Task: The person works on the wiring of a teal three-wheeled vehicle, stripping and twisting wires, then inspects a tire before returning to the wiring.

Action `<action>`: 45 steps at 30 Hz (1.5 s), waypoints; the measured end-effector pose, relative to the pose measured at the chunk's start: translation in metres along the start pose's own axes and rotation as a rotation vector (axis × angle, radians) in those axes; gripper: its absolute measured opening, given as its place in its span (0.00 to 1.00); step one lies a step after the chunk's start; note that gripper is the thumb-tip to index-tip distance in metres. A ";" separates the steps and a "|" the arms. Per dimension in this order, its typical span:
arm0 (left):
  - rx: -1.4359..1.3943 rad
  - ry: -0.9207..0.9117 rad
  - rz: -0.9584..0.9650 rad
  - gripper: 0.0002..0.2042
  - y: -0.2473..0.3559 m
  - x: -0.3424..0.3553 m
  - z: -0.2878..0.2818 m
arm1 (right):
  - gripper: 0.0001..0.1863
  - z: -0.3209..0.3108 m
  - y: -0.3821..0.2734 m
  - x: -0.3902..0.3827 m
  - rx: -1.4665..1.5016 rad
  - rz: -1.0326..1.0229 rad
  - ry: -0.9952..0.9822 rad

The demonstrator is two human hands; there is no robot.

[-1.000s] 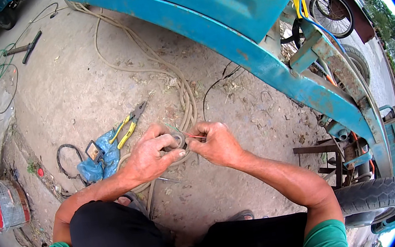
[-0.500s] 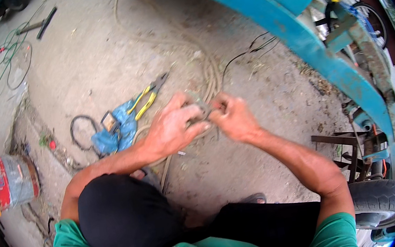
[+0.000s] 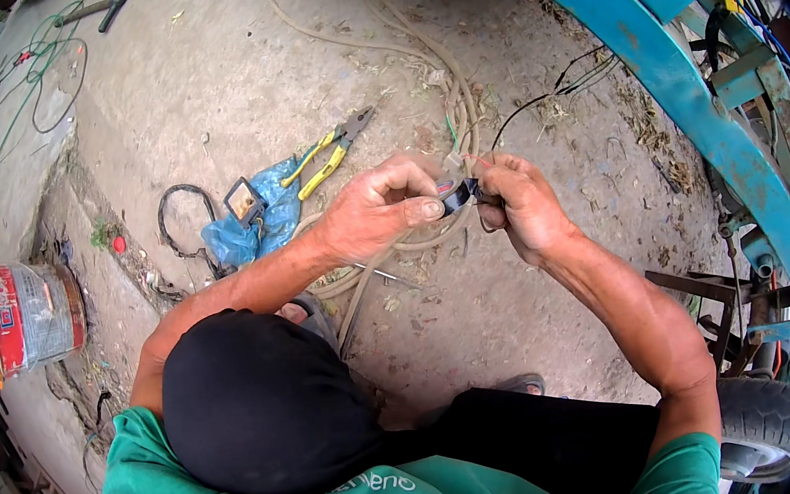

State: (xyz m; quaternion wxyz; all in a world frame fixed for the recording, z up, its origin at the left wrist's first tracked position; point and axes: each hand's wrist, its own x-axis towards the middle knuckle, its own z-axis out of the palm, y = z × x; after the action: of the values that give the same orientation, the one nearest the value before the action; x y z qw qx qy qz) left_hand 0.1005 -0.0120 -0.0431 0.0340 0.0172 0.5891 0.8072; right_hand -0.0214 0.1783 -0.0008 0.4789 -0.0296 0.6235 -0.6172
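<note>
My left hand [image 3: 375,211] is closed on a small roll of black electrical tape [image 3: 454,198], its thumb and index finger pinching one side. Close beside it, my right hand [image 3: 526,206] pinches a thin wire [image 3: 499,139] where the black tape meets it. The exact join is partly hidden by my right fingers. A thin reddish strand shows just above them. Behind my left hand, combination pliers [image 3: 332,160] with yellow and black handles lie partly on a crumpled blue plastic bag [image 3: 281,210]. Next to them on the bag is a small square lamp [image 3: 244,201].
A beige hose [image 3: 458,86] loops across the dusty ground below and beyond my hands. A turquoise vehicle frame [image 3: 664,78] curves along the right, above a tyre [image 3: 767,417]. At left stands a red and white bucket [image 3: 39,312]; a hammer [image 3: 119,5] lies at the far left.
My hands have moved slightly apart, and the black tape roll now shows clearly between them. The view has shifted, with ground objects appearing a little further right.
</note>
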 end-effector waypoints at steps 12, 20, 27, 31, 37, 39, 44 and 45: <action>-0.104 -0.039 -0.138 0.11 0.010 0.009 0.003 | 0.06 0.003 0.008 -0.001 -0.158 -0.073 -0.035; -0.042 -0.097 -0.289 0.13 0.022 0.006 -0.003 | 0.07 0.009 0.011 -0.002 -0.462 -0.153 0.038; -0.049 -0.042 -0.434 0.08 0.014 0.008 -0.003 | 0.07 0.014 0.009 -0.005 -0.426 -0.047 -0.066; -0.212 0.054 -0.496 0.05 0.011 0.005 -0.004 | 0.09 0.007 0.010 -0.002 -0.247 0.008 -0.142; -0.302 0.152 -0.514 0.05 0.006 0.002 -0.006 | 0.18 -0.004 0.007 -0.001 -0.239 -0.012 -0.097; -0.306 0.166 -0.508 0.05 0.004 0.002 -0.005 | 0.18 -0.002 0.004 -0.004 -0.301 -0.012 -0.085; -0.338 0.144 -0.481 0.05 0.007 0.003 -0.001 | 0.17 -0.001 0.001 -0.007 -0.404 -0.056 -0.075; -0.357 0.141 -0.466 0.05 0.008 0.003 -0.001 | 0.18 -0.002 0.001 -0.007 -0.404 -0.043 -0.063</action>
State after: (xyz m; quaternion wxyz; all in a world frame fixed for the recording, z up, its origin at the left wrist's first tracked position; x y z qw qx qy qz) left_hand 0.0974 -0.0148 -0.0358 0.1801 -0.1807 0.4269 0.8675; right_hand -0.0182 0.1841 0.0016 0.4694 -0.1576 0.7184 -0.4886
